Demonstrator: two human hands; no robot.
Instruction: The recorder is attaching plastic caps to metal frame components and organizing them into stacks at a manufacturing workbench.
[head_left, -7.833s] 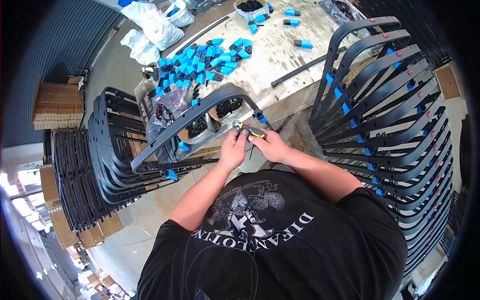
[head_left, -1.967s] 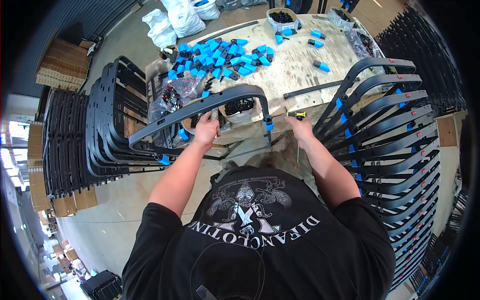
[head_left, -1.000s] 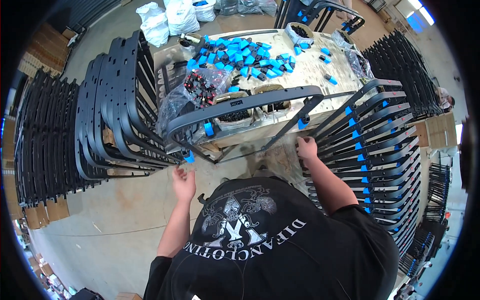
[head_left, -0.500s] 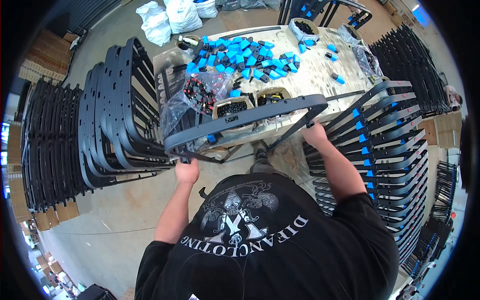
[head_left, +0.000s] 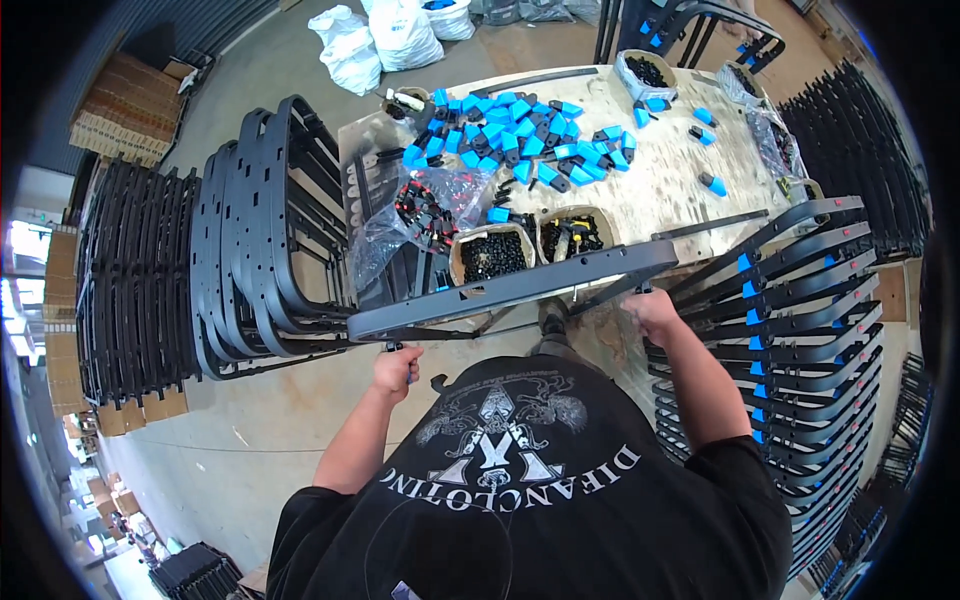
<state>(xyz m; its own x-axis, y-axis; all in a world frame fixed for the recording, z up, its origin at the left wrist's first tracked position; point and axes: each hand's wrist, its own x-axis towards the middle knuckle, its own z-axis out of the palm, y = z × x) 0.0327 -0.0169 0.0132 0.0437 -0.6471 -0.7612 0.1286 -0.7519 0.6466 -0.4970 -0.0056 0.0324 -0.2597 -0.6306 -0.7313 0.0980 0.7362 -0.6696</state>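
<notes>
Both my hands are closed on a dark grey metal frame (head_left: 520,284) held in front of me, level with the near edge of the workbench. My left hand (head_left: 398,372) is wrapped round a leg below the frame's left corner. My right hand (head_left: 652,314) grips the part below its right corner. The frame's wide bar crosses just in front of a box of small black parts (head_left: 492,256) and another box (head_left: 580,236), where a yellow-and-black tool lies on black pieces. What lies inside my fists is mostly hidden.
Blue-and-black caps (head_left: 510,130) are heaped on the workbench (head_left: 660,160), beside a clear bag of red-and-black parts (head_left: 428,212). Similar frames stand stacked at the left (head_left: 250,240), and more frames with blue pieces (head_left: 780,330) at the right. White sacks (head_left: 400,38) sit beyond the bench.
The frame has tipped and come down a little toward me, so its bar's holed face no longer shows. Both fists have turned with it. The whole view has shifted, moving the bench right.
</notes>
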